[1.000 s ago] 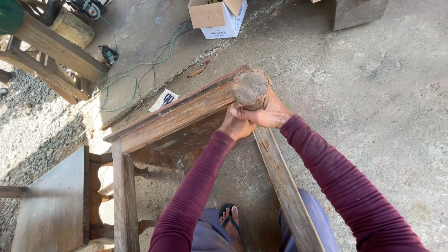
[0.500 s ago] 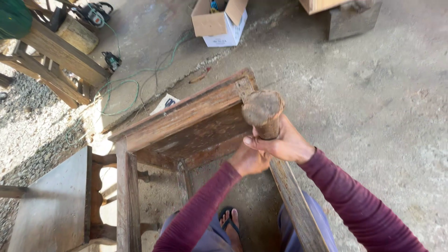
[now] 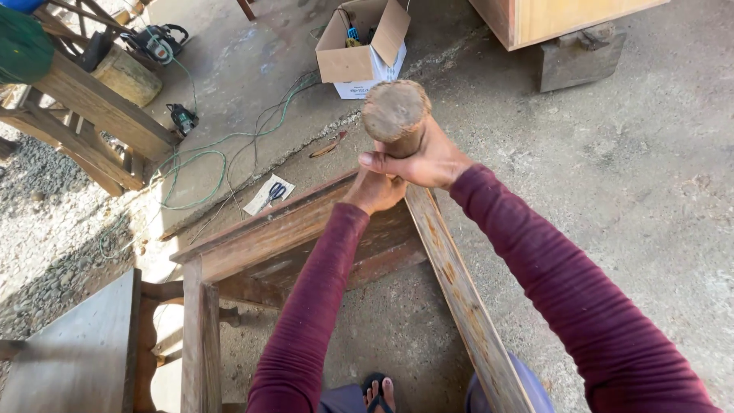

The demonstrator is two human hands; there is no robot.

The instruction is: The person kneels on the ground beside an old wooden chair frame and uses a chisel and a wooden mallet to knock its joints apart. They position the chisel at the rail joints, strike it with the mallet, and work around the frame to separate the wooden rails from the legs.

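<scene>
We held the wooden mallet [image 3: 395, 115] in both hands, raised well above the far corner of the wooden frame [image 3: 306, 229]. Our right hand [image 3: 428, 160] was wrapped tight round the handle just under the round head, and our left hand [image 3: 375, 191] gripped the handle directly beneath it, fingers closed.

Half a second before, the mallet head had sat low, right against that far corner of the frame where the two boards meet; a second before, it had been pressed down on the corner itself. So the mallet had come up and away from the frame, toward the camera, and the corner joint stood bare below our hands. We judged this to be the lift between blows on that joint, the frame itself not having shifted.

Beyond the frame, on the concrete, lay a pair of scissors [image 3: 274, 191] on a white sheet, with green cable [image 3: 191, 164] looping past it. Further off from the frame stood an open cardboard box [image 3: 359, 53]. To the frame's left rested a wooden bench [image 3: 84, 359], close beside its near post.
</scene>
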